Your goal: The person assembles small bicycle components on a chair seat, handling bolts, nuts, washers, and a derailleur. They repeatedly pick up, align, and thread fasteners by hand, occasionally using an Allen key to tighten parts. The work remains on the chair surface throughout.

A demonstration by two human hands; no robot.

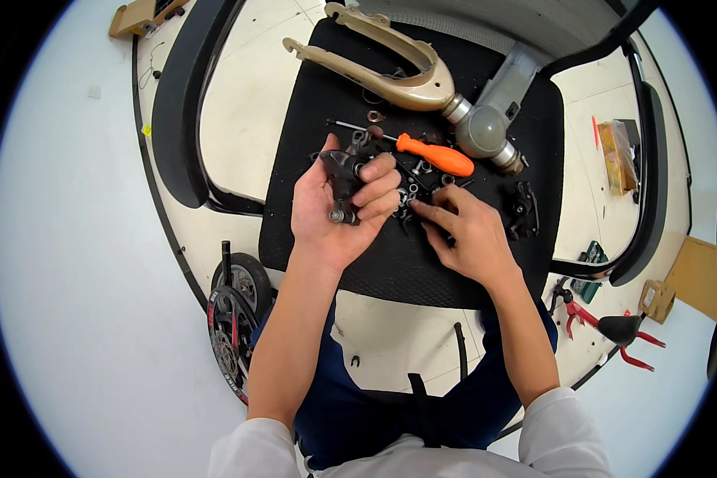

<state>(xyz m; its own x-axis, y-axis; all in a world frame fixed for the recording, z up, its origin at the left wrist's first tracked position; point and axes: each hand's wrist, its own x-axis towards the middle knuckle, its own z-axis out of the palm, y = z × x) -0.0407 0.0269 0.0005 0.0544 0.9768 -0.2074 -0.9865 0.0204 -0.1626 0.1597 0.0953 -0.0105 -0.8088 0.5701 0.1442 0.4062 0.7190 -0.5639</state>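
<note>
My left hand (pixel 344 209) is curled around a small black metal part (pixel 341 177) with a grey bolt end showing near the thumb. My right hand (pixel 466 231) rests palm down on the black chair seat (pixel 390 263), fingertips pinching among several small nuts and bolts (pixel 416 185). Just beyond them lies an orange-handled screwdriver (pixel 436 155). A tan fork-shaped frame part (pixel 390 68) with a grey hub (pixel 486 131) lies across the back of the seat. Another black part (pixel 524 209) sits to the right of my right hand.
The chair's black armrests (pixel 185 103) flank the seat. A small wheel with a red-trimmed tyre (pixel 235 319) stands on the floor at lower left. Red-handled pliers (pixel 605 327) lie on the floor at right, near a yellowish packet (pixel 617 155) and a small cardboard box (pixel 656 299).
</note>
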